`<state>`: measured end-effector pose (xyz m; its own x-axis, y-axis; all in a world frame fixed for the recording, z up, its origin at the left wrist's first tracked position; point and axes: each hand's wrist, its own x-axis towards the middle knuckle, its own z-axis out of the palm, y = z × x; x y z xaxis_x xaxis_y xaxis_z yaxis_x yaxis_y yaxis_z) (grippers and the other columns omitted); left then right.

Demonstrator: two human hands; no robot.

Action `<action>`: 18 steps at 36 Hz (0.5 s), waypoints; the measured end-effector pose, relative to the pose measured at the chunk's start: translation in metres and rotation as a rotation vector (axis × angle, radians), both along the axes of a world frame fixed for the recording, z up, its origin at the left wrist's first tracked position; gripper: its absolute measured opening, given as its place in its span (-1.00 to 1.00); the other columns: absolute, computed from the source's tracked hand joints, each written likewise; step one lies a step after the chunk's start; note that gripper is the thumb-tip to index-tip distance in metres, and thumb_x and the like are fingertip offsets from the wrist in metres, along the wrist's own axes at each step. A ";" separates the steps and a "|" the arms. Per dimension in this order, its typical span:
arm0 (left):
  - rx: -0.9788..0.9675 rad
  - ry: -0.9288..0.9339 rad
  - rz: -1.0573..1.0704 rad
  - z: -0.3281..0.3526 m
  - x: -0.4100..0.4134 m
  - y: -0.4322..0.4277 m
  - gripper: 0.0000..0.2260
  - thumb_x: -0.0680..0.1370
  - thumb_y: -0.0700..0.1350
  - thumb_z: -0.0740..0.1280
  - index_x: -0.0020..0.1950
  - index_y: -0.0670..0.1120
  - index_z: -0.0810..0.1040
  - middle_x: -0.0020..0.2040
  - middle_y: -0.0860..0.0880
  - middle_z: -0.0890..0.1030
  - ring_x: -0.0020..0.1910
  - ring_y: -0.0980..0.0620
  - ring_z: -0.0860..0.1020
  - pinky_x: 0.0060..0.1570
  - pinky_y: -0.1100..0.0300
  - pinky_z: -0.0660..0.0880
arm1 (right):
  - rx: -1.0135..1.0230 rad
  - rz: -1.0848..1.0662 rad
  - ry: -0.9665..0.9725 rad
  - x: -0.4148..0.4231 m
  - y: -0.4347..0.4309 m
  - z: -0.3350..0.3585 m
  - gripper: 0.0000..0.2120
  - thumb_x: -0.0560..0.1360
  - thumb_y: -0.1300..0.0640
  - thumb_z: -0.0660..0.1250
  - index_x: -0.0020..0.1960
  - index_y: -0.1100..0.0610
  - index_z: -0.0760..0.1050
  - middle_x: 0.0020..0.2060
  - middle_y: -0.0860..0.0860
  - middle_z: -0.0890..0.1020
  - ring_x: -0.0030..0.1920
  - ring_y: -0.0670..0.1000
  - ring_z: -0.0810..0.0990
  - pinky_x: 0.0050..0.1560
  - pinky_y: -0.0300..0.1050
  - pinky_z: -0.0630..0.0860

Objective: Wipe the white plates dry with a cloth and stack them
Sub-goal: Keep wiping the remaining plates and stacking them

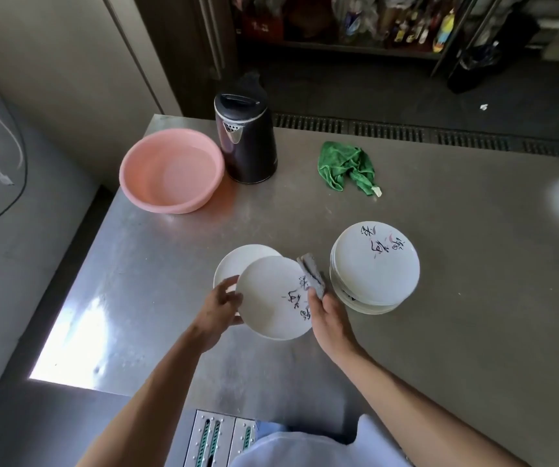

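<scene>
We hold one white plate (271, 298) just above the steel table (439, 332), near the middle of its near half, its face turned up toward us and its black brush lettering sitting toward its 3 o'clock side. Our left grip (220, 303) is clenched on the plate's rim at 9 o'clock, fingers curled round the edge. Our right grip (330, 315) grasps a folded grey cloth (313, 276) and presses it to the plate's rim at 3 o'clock; the cloth's free end sticks out past the fingers toward 12 o'clock. Taking the held plate as the centre of the dial, a second white plate (237, 261) lies flat on the table at 10 o'clock, partly covered by the one we hold; we cannot tell whether more lie under it. At 2 o'clock, just beside the cloth but apart from it, stands a stack of plates (375, 261) with the same lettering on the top one. Farther off, a crumpled green rag (347, 166) lies at 1 o'clock, a dark electric kettle (246, 139) stands at 12 o'clock near the table's far edge, and a pink basin (170, 173) sits at 11 o'clock, just beside the kettle.
</scene>
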<state>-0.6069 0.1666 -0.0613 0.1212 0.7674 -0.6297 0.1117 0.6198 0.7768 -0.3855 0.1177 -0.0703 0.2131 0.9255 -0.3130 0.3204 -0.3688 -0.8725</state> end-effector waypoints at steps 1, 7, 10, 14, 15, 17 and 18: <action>-0.013 -0.037 -0.020 0.000 0.003 -0.005 -0.65 0.69 -0.33 0.17 0.43 -0.06 0.45 0.19 -0.21 0.63 0.13 -0.16 0.62 0.00 -0.06 0.65 | 0.009 0.033 -0.028 0.004 -0.006 -0.002 -0.75 0.67 0.01 0.11 -0.13 0.00 0.47 -0.32 -0.14 0.53 -0.29 -0.19 0.48 -0.15 -0.14 0.39; -0.127 -0.098 -0.163 -0.013 0.029 -0.037 -0.64 0.62 -0.26 0.31 0.40 -0.01 0.54 0.20 -0.29 0.64 0.08 -0.13 0.66 -0.04 -0.04 0.66 | 0.118 0.390 -0.265 0.035 -0.047 -0.013 -0.58 0.68 0.14 0.11 0.53 0.02 0.30 0.40 -0.08 0.40 0.38 -0.05 0.38 0.45 -0.14 0.23; -0.168 -0.104 -0.200 -0.021 0.047 -0.053 -0.65 0.63 -0.25 0.31 0.39 0.02 0.54 0.06 -0.14 0.71 0.01 -0.05 0.68 -0.04 -0.02 0.65 | 0.040 0.494 -0.424 0.045 -0.070 -0.026 -0.51 0.68 0.17 0.11 0.59 0.19 0.15 0.58 0.07 0.18 0.59 0.00 0.07 0.53 -0.27 -0.27; -0.193 -0.098 -0.255 -0.027 0.070 -0.071 -0.60 0.68 -0.34 0.18 0.45 -0.01 0.48 0.13 -0.20 0.66 0.04 -0.08 0.64 0.06 -0.08 0.65 | 0.000 0.523 -0.556 0.054 -0.092 -0.037 -0.50 0.68 0.12 0.11 0.58 0.22 0.15 0.59 0.11 0.13 0.60 -0.01 0.07 0.49 -0.26 -0.37; -0.199 -0.096 -0.263 -0.028 0.076 -0.074 -0.59 0.68 -0.34 0.17 0.48 -0.04 0.46 0.19 -0.29 0.62 0.07 -0.12 0.62 0.10 -0.11 0.63 | 0.010 0.515 -0.572 0.055 -0.096 -0.036 -0.51 0.64 0.14 0.24 0.52 0.27 0.29 0.54 0.16 0.27 0.55 0.06 0.24 0.51 -0.18 -0.27; -0.220 -0.089 -0.256 -0.030 0.090 -0.082 -0.58 0.68 -0.35 0.15 0.50 -0.06 0.43 0.20 -0.35 0.58 0.07 -0.15 0.60 0.15 -0.15 0.60 | 0.022 0.524 -0.599 0.059 -0.100 -0.042 -0.51 0.49 0.19 0.48 0.36 0.31 0.50 0.38 0.24 0.49 0.39 0.17 0.50 0.50 -0.07 0.06; -0.226 -0.086 -0.256 -0.032 0.097 -0.085 -0.58 0.68 -0.36 0.14 0.50 -0.07 0.43 0.15 -0.32 0.60 0.05 -0.15 0.60 0.15 -0.15 0.60 | 0.026 0.564 -0.605 0.059 -0.103 -0.044 -0.49 0.52 0.17 0.45 0.40 0.31 0.45 0.43 0.25 0.43 0.44 0.17 0.43 0.51 -0.07 0.09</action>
